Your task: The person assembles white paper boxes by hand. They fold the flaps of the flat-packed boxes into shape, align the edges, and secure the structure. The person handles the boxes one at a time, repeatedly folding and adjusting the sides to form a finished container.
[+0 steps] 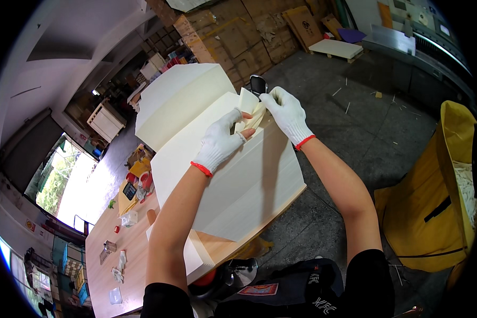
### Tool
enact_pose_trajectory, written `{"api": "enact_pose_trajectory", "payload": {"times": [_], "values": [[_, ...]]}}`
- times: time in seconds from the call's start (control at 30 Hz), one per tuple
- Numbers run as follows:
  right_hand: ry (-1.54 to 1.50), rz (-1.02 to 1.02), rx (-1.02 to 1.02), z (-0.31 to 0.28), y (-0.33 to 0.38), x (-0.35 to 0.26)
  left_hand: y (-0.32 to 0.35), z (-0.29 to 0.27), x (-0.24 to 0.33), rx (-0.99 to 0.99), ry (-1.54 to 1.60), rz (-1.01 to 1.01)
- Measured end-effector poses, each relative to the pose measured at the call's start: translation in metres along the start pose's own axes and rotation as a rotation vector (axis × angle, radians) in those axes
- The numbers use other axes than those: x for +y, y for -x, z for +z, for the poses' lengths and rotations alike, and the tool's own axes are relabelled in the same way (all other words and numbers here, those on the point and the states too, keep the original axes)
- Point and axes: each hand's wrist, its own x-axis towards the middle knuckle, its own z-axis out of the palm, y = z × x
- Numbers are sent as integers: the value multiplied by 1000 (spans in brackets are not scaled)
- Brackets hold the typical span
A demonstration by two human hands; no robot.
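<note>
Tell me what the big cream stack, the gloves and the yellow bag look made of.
Cream stack: paper sheets, matte, fine layered edges.
Gloves, left hand and right hand: white knit fabric, probably cotton, red cuffs.
Yellow bag: probably woven plastic or coated cloth, creased, slight sheen.

**Paper workshop or print-finishing floor**

Looks like a small industrial workshop. Bare grey concrete floor [365, 122] littered with paper scraps. Flattened brown cardboard sheets [249, 32] leaning against the far wall. Tall stacks of cream paper [238, 180] piled on a long wooden counter [122, 249], beside a calculator, tape and small tools. Metal machine bench [408, 47] along the right. Big yellow waste sack [434, 212] stuffed with offcuts.
</note>
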Motion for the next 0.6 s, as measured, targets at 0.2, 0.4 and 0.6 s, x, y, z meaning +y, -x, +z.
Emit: {"api": "enact_pose_trajectory", "payload": {"times": [0.2, 0.4, 0.6], "values": [[87, -65, -47, -17, -4, 0, 6, -2, 9, -49, 76, -4], [768, -309, -420, -45, -15, -4, 4, 4, -7, 141, 49, 255], [659, -712, -269, -37, -26, -8, 5, -1, 4, -10, 26, 29]]}}
